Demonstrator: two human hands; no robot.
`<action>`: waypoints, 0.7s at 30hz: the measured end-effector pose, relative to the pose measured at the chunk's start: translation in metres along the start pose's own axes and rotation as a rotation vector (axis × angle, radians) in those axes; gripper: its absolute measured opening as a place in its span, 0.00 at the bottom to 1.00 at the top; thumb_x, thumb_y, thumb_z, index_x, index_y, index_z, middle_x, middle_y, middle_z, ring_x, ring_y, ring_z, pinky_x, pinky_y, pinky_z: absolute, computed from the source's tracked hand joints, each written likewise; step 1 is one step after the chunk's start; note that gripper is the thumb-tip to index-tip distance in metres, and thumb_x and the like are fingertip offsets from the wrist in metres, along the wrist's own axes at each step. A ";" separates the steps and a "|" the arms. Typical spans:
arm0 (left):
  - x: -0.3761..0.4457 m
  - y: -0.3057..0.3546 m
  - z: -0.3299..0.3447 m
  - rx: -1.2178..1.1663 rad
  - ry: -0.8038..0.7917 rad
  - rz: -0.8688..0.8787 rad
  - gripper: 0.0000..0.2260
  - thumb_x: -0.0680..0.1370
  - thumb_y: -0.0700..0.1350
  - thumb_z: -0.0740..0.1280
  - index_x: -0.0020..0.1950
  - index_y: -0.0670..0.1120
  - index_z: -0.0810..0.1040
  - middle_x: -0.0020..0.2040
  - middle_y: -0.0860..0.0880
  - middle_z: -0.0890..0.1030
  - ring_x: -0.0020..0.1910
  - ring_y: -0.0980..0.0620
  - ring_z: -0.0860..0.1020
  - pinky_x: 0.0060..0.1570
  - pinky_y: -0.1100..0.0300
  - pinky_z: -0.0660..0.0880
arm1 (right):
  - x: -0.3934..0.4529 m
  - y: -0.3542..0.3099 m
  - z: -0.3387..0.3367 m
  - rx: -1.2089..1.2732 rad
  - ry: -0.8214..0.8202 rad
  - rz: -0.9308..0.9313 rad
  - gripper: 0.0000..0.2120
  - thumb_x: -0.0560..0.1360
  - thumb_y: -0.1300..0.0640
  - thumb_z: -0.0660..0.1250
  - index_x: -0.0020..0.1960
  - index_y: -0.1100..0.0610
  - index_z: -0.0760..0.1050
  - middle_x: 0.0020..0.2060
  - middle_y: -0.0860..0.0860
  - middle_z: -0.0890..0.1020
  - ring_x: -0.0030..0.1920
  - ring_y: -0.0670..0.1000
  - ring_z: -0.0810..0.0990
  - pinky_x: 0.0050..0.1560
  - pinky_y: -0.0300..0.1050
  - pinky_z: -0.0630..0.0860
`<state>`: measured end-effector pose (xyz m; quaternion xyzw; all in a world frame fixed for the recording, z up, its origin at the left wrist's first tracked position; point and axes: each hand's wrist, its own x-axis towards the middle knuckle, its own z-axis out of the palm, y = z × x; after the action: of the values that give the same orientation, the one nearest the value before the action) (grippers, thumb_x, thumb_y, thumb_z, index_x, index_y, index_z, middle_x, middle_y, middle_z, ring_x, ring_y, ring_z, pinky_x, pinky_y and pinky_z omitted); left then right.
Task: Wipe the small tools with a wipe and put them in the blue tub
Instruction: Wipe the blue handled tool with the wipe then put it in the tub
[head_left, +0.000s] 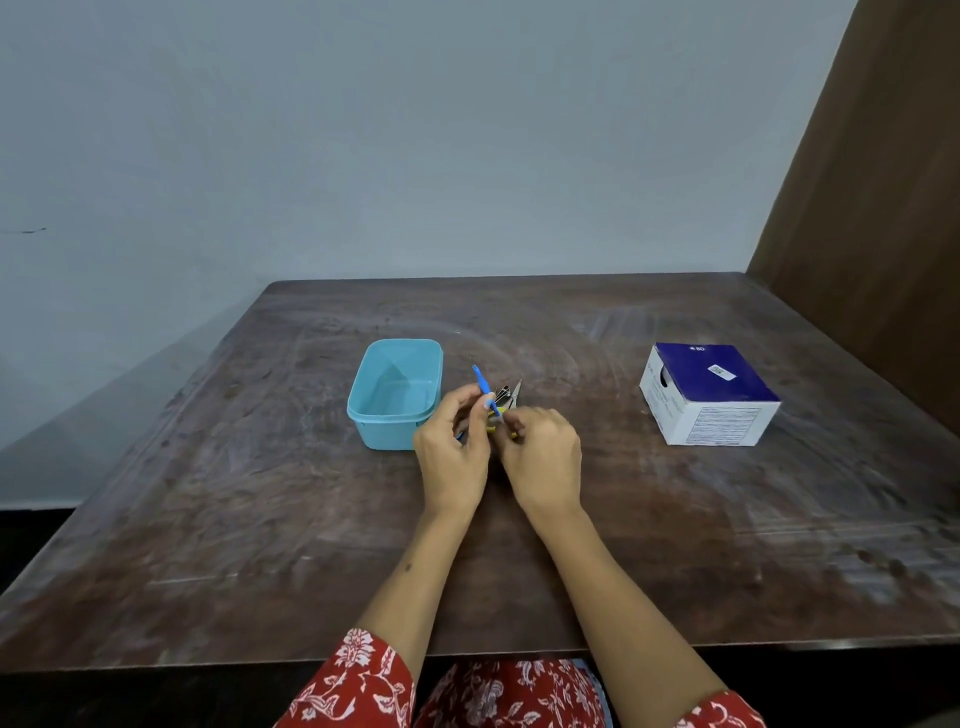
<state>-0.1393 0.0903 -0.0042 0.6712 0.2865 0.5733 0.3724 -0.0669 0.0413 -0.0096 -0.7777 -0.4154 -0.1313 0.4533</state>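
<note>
- Here, the left hand (451, 446) has its grip pinched round a slim blue-handled tool (485, 389), just right of the blue tub (363, 400).
- Right hand (540, 452) fingers curl onto the small tools (508, 396); exact hold unclear.
- A wipe box (709, 395) stands well apart on the tabletop (260, 519).

Blue tub (395, 393): light blue, rectangular with rounded corners, lidless, upright on the table, nothing visible inside. Small tools, clustered just right of the tub: a slender blue-handled tool (485, 391) tilted up and to the left, its thin metal tip uppermost; small scissors (514, 395), blades closed and pointing away from the person; dark metal pieces (502, 394) between the two, too small to identify; yellow parts below, mostly hidden.
</note>
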 end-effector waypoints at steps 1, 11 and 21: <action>0.000 0.000 0.000 -0.001 0.000 0.003 0.07 0.76 0.43 0.66 0.50 0.43 0.81 0.43 0.53 0.83 0.42 0.60 0.80 0.42 0.67 0.76 | 0.000 0.000 0.000 0.004 0.003 -0.004 0.03 0.66 0.61 0.74 0.37 0.58 0.80 0.30 0.54 0.81 0.33 0.56 0.77 0.35 0.45 0.73; 0.000 0.003 -0.001 0.025 -0.015 0.049 0.07 0.76 0.37 0.66 0.52 0.41 0.81 0.43 0.53 0.81 0.42 0.65 0.79 0.41 0.72 0.74 | -0.001 -0.002 -0.003 0.023 0.026 -0.029 0.03 0.67 0.61 0.73 0.36 0.58 0.79 0.30 0.53 0.81 0.32 0.54 0.76 0.35 0.43 0.72; 0.000 0.002 0.000 0.047 -0.053 0.037 0.08 0.75 0.39 0.67 0.52 0.41 0.82 0.44 0.51 0.84 0.41 0.60 0.80 0.40 0.73 0.73 | 0.000 -0.001 -0.004 0.077 0.072 -0.074 0.04 0.69 0.61 0.72 0.36 0.59 0.79 0.29 0.52 0.79 0.31 0.54 0.75 0.36 0.39 0.66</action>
<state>-0.1395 0.0893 -0.0030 0.7000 0.2772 0.5553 0.3533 -0.0676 0.0386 -0.0069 -0.7386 -0.4320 -0.1596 0.4923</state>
